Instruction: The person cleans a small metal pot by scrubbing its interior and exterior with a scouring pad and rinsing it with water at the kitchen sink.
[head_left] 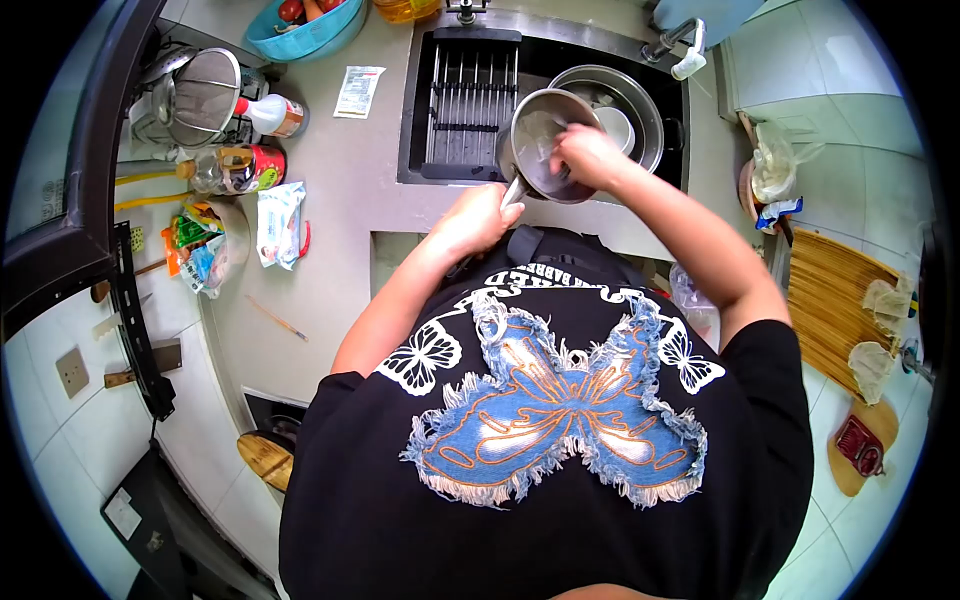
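A metal saucepan (535, 135) is held tilted over the front edge of the sink (408, 150), its open side facing up. My left hand (475, 218) is closed around the saucepan's handle. My right hand (590, 157) reaches inside the pan, near its inner wall; the fingers are smeared by motion, and whether they hold anything is not visible. Behind the pan, in the sink's right half, stands a large metal pot (650, 105) with a white bowl (617, 128) in it.
A drying rack (470, 90) fills the sink's left side, with the faucet (688, 62) at the back right. On the left counter are a spray bottle (275, 115), a bottle with a red label (235, 168), a wipes pack (282, 225) and a blue basket (310, 35) of vegetables.
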